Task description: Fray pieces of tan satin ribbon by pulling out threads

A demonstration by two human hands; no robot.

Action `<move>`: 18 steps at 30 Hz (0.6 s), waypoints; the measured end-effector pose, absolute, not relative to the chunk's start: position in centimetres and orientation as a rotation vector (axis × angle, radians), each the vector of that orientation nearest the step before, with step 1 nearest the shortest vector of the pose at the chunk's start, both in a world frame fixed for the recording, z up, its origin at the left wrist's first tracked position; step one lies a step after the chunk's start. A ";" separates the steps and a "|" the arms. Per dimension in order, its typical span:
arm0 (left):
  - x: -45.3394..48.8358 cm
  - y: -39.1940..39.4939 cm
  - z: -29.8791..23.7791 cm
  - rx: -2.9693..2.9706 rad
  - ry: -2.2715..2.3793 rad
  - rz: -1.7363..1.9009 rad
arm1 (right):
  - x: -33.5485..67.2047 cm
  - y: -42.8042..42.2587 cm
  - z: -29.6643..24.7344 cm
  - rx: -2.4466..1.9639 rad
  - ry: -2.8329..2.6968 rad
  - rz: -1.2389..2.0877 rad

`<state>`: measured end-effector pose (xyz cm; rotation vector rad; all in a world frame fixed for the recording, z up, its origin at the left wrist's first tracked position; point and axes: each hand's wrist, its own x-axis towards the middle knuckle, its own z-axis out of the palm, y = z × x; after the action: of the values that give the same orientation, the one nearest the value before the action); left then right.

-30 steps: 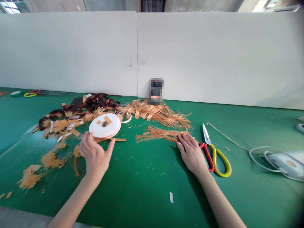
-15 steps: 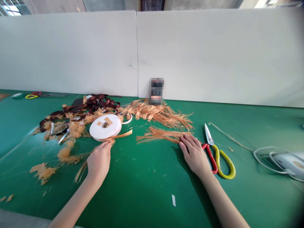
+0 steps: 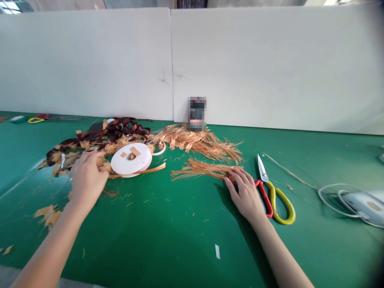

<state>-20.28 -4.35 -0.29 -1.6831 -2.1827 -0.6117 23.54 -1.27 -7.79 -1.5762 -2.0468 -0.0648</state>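
My left hand [image 3: 87,176] is over the heap of frayed tan fibre scraps [image 3: 103,162] left of the white ribbon spool [image 3: 131,159]. Its thumb stands apart from the index finger, and the other fingertips are partly hidden. From the spool a tan ribbon tail [image 3: 154,168] sticks out to the right. My right hand [image 3: 244,192] lies with its fingers stretched over the right end of a bundle of frayed tan strands [image 3: 202,169]. Scissors [image 3: 282,206] with one red and one yellow handle lie right beside this hand, blades apart from it.
Behind the bundle lies a larger pile of tan fringed strips [image 3: 195,140]. Dark brown ribbon [image 3: 120,130] is tangled at the back left, near a second pair of scissors [image 3: 37,119]. A white device with a cable [image 3: 364,206] sits at the right. White panels [image 3: 255,68] stand behind.
My left hand has moved left from the spool's front edge to the scrap heap, its thumb and finger parting. My right hand stays on the strand bundle. The view has shifted slightly.
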 end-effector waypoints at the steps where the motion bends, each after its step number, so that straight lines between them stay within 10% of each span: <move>1: -19.3 -4.1 -0.4 -1.714 -2.097 -0.688 | 23.5 -1.3 -7.7 -1.571 -2.030 -0.052; 18: -12.7 -5.7 -4.5 -2.567 -1.379 -0.446 | 18.2 -4.0 -5.8 -1.353 -2.249 0.119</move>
<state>-12.75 -5.73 -4.49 -2.5665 -1.3788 -0.4462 18.17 -4.05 -5.82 -1.3525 -2.2494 0.1190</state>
